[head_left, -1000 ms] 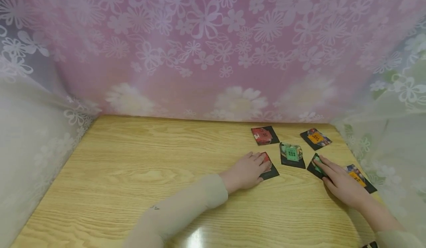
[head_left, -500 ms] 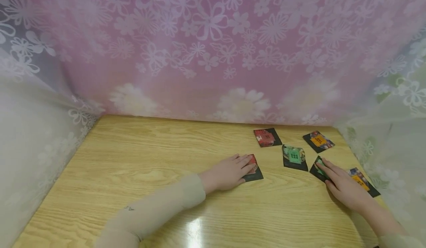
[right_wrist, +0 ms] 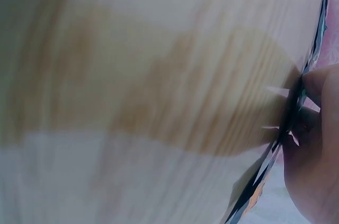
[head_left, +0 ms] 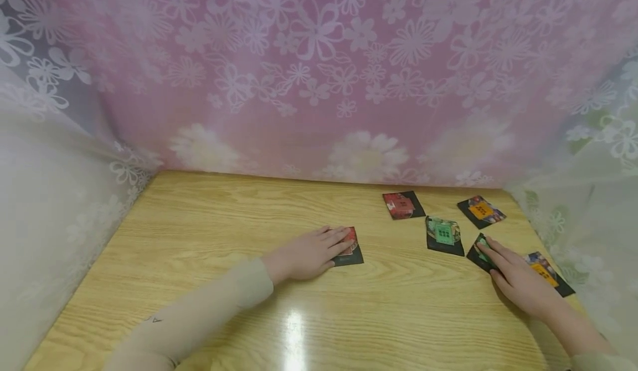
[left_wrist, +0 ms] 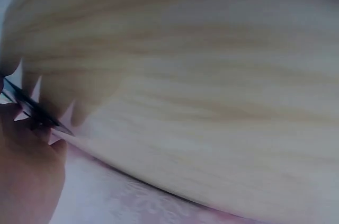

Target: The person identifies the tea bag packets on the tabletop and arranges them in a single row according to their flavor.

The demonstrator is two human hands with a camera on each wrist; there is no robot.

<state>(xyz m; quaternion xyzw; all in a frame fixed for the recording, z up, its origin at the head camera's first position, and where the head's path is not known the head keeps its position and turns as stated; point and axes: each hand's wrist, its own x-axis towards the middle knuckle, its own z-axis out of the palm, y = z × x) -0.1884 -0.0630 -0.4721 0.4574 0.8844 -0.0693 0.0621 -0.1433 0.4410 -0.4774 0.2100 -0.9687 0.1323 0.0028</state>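
Note:
My left hand (head_left: 309, 253) lies with extended fingers over a black card with a red picture (head_left: 350, 253), covering its left part; in the left wrist view the hand (left_wrist: 32, 166) touches the dark card (left_wrist: 34, 108). On the right, my right hand (head_left: 523, 279) rests its fingers on a black card with a green label (head_left: 479, 256). The right wrist view shows that hand (right_wrist: 312, 139) against the dark card (right_wrist: 291, 110). Beside it lies a card with an orange label (head_left: 547, 274), partly behind the hand.
Three more cards lie on the wooden table (head_left: 224, 221): a red one (head_left: 402, 205) at the back, a green one (head_left: 443, 235) in front of it, and an orange one (head_left: 480, 211) at the back right. A pink flowered cloth (head_left: 319, 111) hangs behind the table.
My left hand and the red card under its fingers have slid left, away from the other cards. My right hand stays on the green card. The head view has shifted slightly.

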